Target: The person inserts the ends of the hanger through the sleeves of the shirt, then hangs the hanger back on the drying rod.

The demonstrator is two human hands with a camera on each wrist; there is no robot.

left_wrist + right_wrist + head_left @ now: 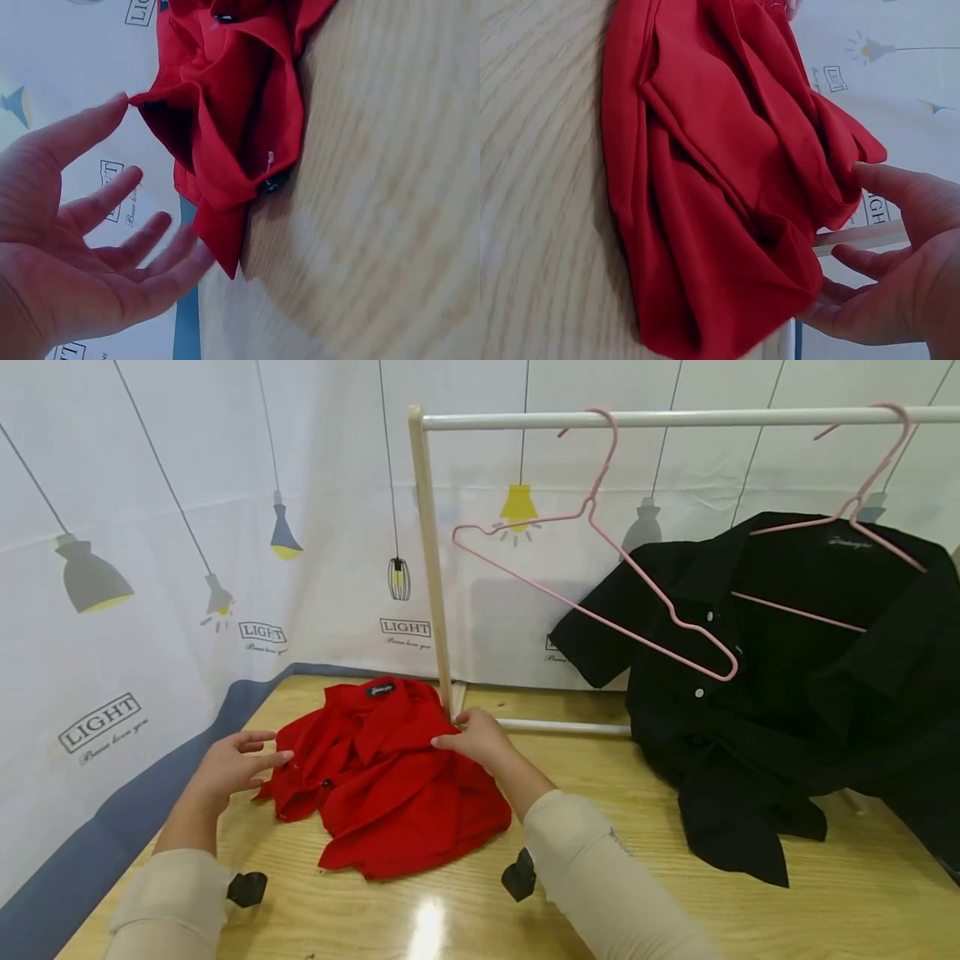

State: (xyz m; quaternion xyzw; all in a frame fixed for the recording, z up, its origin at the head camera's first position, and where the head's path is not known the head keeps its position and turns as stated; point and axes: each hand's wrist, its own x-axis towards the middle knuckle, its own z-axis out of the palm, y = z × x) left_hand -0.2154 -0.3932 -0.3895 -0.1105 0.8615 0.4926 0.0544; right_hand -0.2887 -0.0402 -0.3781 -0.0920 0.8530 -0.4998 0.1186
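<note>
A crumpled red shirt (405,785) lies on the wooden table, its collar and dark label toward the back. My left hand (228,770) is at its left side, fingers spread; in the left wrist view the thumb of the left hand (90,255) touches a fold of the red cloth (225,97). At the shirt's right edge is my right hand (480,742). The right wrist view shows the right hand (900,262) with fingers apart, thumb against the red fabric (712,150) and the other fingertips beside or partly behind it.
An empty pink hanger (645,647) hangs from the white rail (697,418), with a black shirt (750,718) on another pink hanger (858,502) at the right. The rack's wooden post (431,560) stands just behind the red shirt. A printed curtain (330,552) lies behind.
</note>
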